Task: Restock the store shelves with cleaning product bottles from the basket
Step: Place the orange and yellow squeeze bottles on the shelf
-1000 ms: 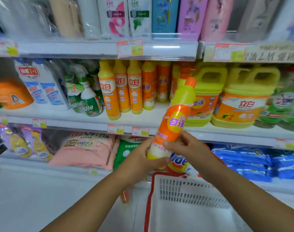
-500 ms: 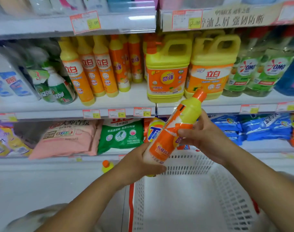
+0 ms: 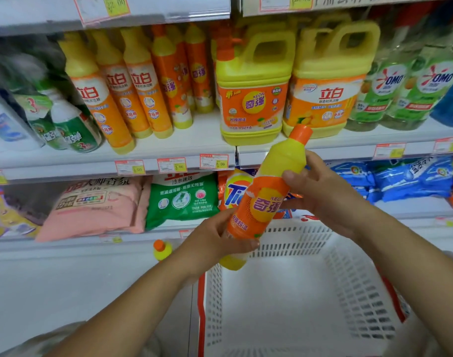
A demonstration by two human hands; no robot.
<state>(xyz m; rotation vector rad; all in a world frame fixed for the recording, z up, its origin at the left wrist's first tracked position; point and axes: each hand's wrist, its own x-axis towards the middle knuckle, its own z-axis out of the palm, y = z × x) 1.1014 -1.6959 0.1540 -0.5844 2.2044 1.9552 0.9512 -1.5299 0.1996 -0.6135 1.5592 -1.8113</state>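
bottle [image 3: 265, 202] tilted above basket [image 3: 362, 292] corner | left grip [image 3: 215, 243] curled round base | right grip [image 3: 323, 194] pinching shoulder | shelf [image 3: 199, 141] gap beside jug [image 3: 251, 99]

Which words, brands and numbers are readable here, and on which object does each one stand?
"KEON": held bottle and left yellow jug.
"立白": right yellow jug, slim orange bottles.
"OMO": green bottles.
"8.00": shelf price tag.
Other tags and small print: too blurred.
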